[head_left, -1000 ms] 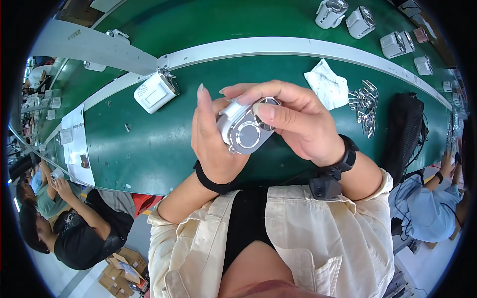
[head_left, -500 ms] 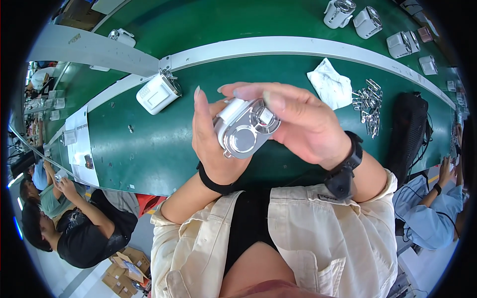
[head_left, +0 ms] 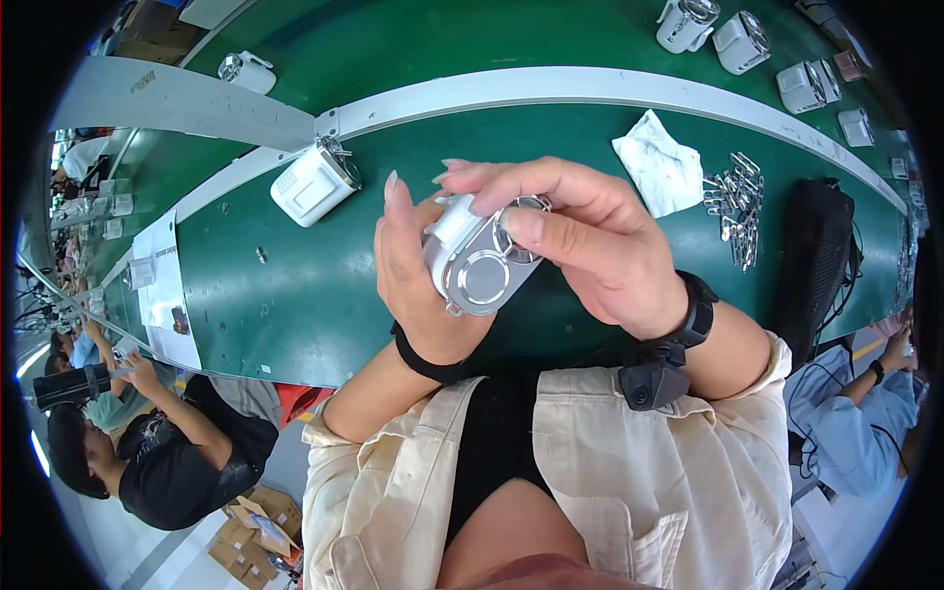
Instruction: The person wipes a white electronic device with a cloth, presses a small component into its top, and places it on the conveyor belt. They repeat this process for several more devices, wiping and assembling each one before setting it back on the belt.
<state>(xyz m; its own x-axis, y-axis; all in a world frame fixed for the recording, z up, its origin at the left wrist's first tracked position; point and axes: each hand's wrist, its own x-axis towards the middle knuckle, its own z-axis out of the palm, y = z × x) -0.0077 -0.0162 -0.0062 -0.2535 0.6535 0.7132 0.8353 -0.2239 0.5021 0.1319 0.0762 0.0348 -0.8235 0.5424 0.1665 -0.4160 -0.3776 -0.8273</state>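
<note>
My left hand point(head_left: 429, 295) is wrapped round a small white device with a grey face and two silver-rimmed circles point(head_left: 484, 278), holding it up over the green table. The fingers of my right hand point(head_left: 602, 234) close on its upper end. That hand's thumb lies across the upper round part and covers most of it, while the index finger touches the white side. A similar white device point(head_left: 313, 187) with metal fittings on one end lies beyond my left hand. Right of my right hand are a crumpled white cloth point(head_left: 657, 163) and a pile of silver metal clips point(head_left: 736, 211).
A white rail point(head_left: 551, 87) crosses behind the table. Beyond it, more white devices point(head_left: 742, 43) stand on a green surface. At the right lies a long black mesh-covered object point(head_left: 812, 265) with cables. A white sheet point(head_left: 167, 290) lies at the left; co-workers point(head_left: 162, 442) sit on both sides.
My right thumb has come down onto the device's upper circle, and the right fingers have curled in closer. The left hand keeps its hold. The devices beyond the rail have shifted slightly right.
</note>
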